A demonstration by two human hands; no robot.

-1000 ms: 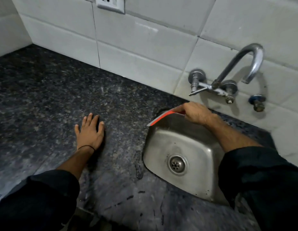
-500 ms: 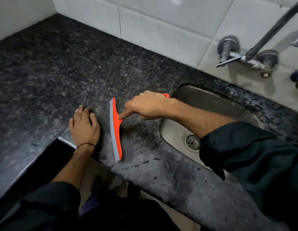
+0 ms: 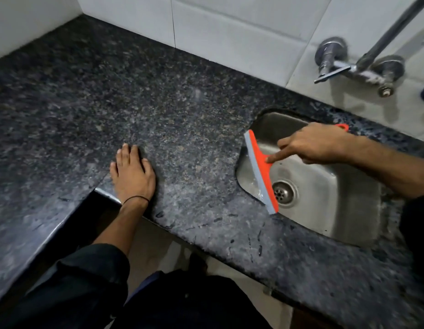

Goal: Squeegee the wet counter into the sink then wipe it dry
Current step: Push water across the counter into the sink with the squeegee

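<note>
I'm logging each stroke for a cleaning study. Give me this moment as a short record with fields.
counter: dark speckled stone, wet streaks near the front edge
sink: steel, drain showing, some water at its left wall
squeegee: orange with a grey edge, over the sink's left rim
right hand: holds the squeegee's handle, index finger stretched along it
left hand: flat on the counter, fingers straight
faucet: on the tiled wall

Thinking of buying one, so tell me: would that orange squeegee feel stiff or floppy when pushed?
Probably stiff: the squeegee shows a straight edge over the sink. Likely light, since the right hand alone holds it up. Water glints beside its grey strip, so it may slide easily.
</note>
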